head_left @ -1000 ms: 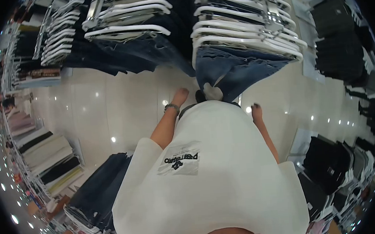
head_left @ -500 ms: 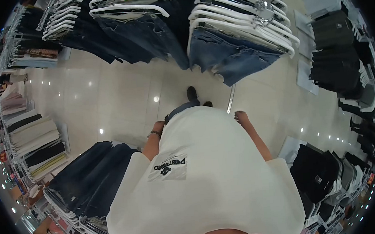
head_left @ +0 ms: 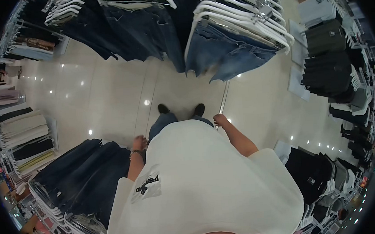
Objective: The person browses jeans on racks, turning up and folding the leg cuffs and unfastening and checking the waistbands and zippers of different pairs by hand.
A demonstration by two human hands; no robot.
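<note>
Standing, not reaching.
With left fingers (head_left: 143,140) and right fingers (head_left: 216,119) half-curled, seemingly empty; to touch jeans (head_left: 230,49) ahead of them, reach.

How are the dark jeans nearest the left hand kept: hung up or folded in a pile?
Hung up: the dark jeans trail from a row of white hangers at the lower left.

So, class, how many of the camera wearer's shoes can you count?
2: the left shoe beyond the left trouser leg, the right shoe beyond the right trouser leg. Both show; heels may be hidden.
</note>
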